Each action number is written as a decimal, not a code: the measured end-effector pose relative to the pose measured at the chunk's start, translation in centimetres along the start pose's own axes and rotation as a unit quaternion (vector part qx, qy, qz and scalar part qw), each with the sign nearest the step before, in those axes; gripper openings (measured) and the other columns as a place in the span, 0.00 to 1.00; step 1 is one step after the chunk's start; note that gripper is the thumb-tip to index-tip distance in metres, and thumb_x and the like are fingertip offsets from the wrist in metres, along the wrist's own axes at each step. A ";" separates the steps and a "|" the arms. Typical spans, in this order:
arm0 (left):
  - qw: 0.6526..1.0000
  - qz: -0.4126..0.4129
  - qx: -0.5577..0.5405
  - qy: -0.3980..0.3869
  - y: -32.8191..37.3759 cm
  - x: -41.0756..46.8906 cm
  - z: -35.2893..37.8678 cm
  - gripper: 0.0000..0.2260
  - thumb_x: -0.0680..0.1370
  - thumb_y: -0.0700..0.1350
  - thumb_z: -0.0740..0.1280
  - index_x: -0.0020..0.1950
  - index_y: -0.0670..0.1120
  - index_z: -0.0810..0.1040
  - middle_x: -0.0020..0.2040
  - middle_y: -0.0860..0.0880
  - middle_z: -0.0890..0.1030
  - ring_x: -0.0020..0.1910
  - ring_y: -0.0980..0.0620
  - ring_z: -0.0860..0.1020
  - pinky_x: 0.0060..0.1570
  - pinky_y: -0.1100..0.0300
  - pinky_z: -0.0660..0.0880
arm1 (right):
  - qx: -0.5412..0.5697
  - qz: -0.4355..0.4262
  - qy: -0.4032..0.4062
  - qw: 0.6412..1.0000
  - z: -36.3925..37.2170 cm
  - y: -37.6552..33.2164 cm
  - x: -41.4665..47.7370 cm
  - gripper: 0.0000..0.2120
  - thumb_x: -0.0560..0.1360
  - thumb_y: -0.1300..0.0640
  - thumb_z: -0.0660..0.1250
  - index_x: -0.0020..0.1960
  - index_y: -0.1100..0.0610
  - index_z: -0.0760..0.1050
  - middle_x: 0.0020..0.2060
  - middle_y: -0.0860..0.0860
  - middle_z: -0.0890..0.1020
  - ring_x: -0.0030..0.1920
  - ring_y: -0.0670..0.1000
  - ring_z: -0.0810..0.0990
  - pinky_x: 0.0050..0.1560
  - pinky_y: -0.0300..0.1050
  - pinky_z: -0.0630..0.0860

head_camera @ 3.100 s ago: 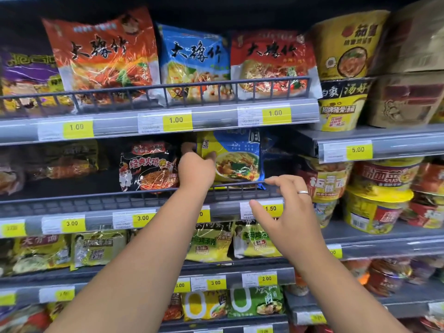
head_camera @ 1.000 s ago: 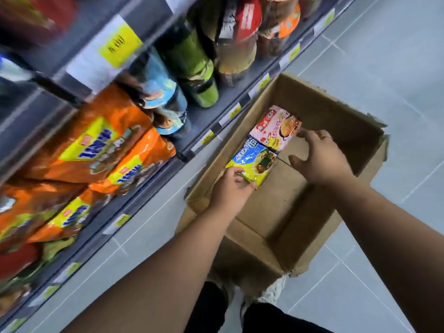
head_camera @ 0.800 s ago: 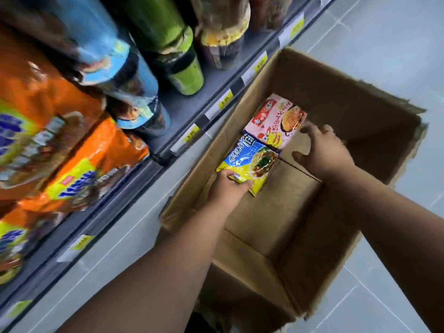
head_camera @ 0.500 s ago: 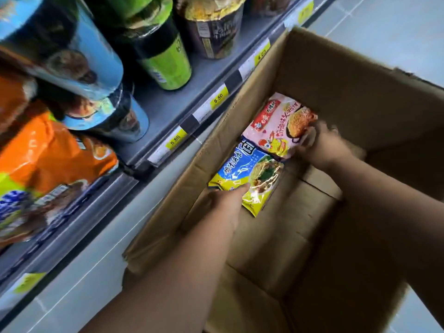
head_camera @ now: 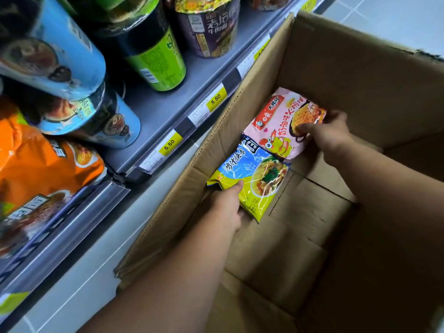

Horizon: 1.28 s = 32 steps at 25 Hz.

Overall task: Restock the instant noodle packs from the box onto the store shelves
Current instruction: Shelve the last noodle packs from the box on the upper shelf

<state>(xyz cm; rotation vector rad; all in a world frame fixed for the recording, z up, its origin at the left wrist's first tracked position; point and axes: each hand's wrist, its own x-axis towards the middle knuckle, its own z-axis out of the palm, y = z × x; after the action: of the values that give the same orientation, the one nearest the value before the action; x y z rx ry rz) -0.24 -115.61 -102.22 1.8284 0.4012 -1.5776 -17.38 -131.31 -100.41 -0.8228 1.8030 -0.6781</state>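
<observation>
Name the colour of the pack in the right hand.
The pack in the right hand is pink; head view.

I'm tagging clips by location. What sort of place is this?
Probably a grocery store aisle: a shelf of cup noodles, yellow price tags reading 5.50, and a box where the left hand grips a blue pack and the right hand a pink pack.

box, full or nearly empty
Nearly empty: the box shows bare floor and just a pink pack in the right hand and a blue pack in the left hand.
</observation>
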 end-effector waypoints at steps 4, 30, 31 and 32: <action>1.000 0.023 -0.008 -0.007 0.1 -0.4 -0.4 0.14 0.76 0.44 0.71 0.60 0.49 0.75 0.56 0.46 0.82 0.49 0.47 0.81 0.56 0.45 0.77 | 0.005 0.010 -0.042 0.999 -0.3 -0.2 -0.2 0.29 0.65 0.63 0.78 0.63 0.60 0.71 0.55 0.53 0.81 0.51 0.53 0.82 0.50 0.45 0.79; 0.966 0.243 0.091 0.000 10.2 -44.3 -13.4 0.18 0.64 0.51 0.75 0.53 0.50 0.79 0.50 0.48 0.86 0.50 0.45 0.84 0.54 0.38 0.78 | 0.138 -0.045 -0.129 0.981 -15.7 -25.6 -40.8 0.22 0.71 0.67 0.72 0.57 0.50 0.67 0.49 0.48 0.81 0.43 0.49 0.85 0.34 0.46 0.80; 0.960 0.262 0.094 -0.002 11.4 -47.1 -14.2 0.18 0.65 0.51 0.75 0.54 0.50 0.80 0.50 0.49 0.85 0.51 0.46 0.84 0.55 0.39 0.78 | 0.137 -0.054 -0.140 0.979 -16.1 -28.2 -43.2 0.23 0.72 0.67 0.71 0.59 0.50 0.67 0.50 0.48 0.81 0.43 0.46 0.85 0.34 0.45 0.81; 0.956 0.278 0.093 -0.007 12.5 -50.1 -14.9 0.18 0.66 0.50 0.75 0.54 0.51 0.80 0.51 0.49 0.85 0.51 0.46 0.83 0.55 0.39 0.78 | 0.137 -0.062 -0.152 0.977 -16.3 -30.5 -45.4 0.24 0.72 0.68 0.70 0.61 0.51 0.66 0.50 0.48 0.80 0.41 0.45 0.84 0.33 0.44 0.81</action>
<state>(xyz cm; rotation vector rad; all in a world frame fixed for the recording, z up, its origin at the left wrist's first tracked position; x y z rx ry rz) 7.89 -104.96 -50.18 1.8516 -0.2652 -1.2578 -13.51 -112.96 -46.50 -0.8085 1.3566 -0.8131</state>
